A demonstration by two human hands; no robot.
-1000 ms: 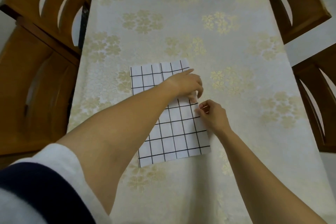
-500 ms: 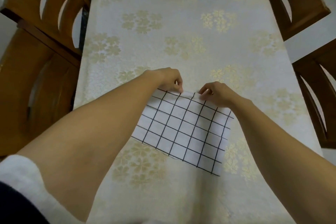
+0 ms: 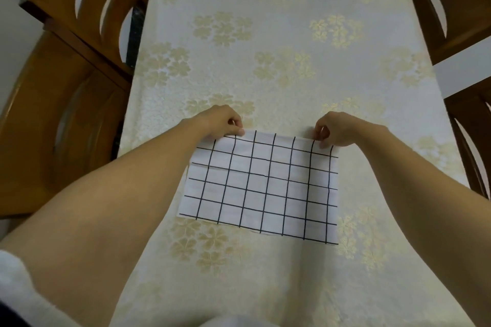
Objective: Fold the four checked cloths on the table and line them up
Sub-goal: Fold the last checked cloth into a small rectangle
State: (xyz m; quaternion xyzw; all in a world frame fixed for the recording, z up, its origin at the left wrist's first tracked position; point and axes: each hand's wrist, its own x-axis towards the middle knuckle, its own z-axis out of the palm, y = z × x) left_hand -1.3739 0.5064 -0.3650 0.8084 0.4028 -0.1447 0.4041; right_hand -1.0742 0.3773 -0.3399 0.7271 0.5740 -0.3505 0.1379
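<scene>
You had one checked cloth (image 3: 259,186) lying flat on the table (image 3: 265,66), a white rectangle with black grid lines, its long sides running left to right in front of you. A faint crease ran across it about a third of the way down from the far edge.

Your left hand (image 3: 221,122) pinched the far left corner of the cloth, thumb and fingers closed narrowly on the edge. Your right hand (image 3: 336,127) did the same near the far right corner, fingertips closed on the fabric. Both hands sat at the far edge, well apart from each other, with the whole width of the cloth between them. Whether that edge was lifted off the table or only pressed down, the view did not show clearly.

The tablecloth (image 3: 265,273) under it was cream with pale gold flower clusters. Wooden chairs stood on both sides of the table: two on your left (image 3: 66,87) and two on your right (image 3: 451,8). No other checked cloth could be made out clearly.
</scene>
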